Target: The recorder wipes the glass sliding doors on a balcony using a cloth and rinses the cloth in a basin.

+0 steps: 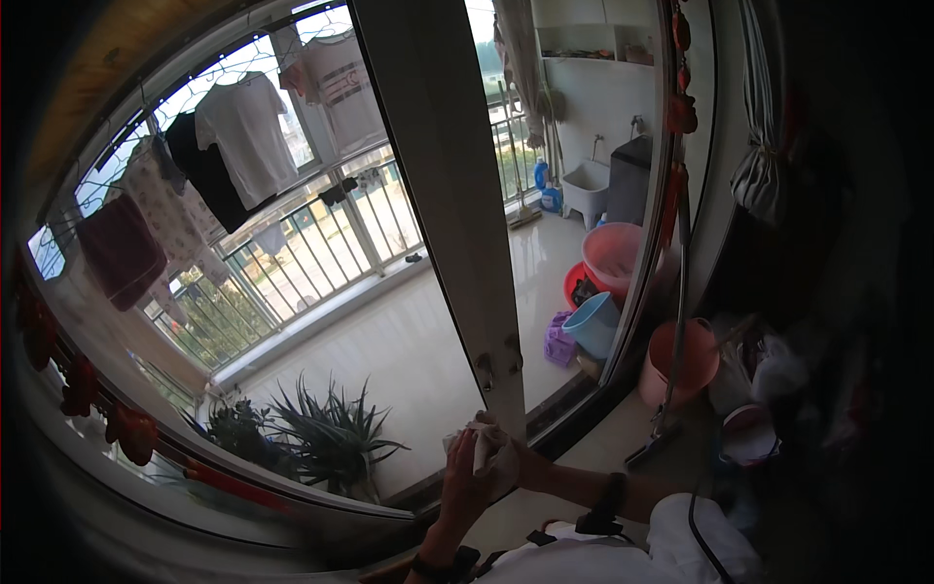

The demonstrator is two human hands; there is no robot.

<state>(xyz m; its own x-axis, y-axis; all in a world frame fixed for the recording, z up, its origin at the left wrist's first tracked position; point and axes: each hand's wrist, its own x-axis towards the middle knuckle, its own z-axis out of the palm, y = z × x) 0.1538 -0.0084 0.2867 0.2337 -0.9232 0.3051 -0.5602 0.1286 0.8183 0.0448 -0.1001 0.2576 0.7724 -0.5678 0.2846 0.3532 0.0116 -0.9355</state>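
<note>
In front of my body, my left hand (pixel 465 471) and my right hand (pixel 519 461) come together on a crumpled, light-coloured cloth (pixel 490 444). My left fingers press along its side, while the cloth partly covers my right hand. Just beyond them rises the dark frame (pixel 456 182) of the glass sliding doors, with metal handles (pixel 484 370) low on it. Dark straps circle both of my wrists.
Past the glass lies a balcony with hanging laundry (pixel 244 139), a railing (pixel 314 241) and potted aloe (pixel 336 434). Blue and pink buckets (pixel 592 325) stand behind the right pane. Indoors, a pink bucket (pixel 675 365) and a long-handled floor tool (pixel 653 443) are at my right.
</note>
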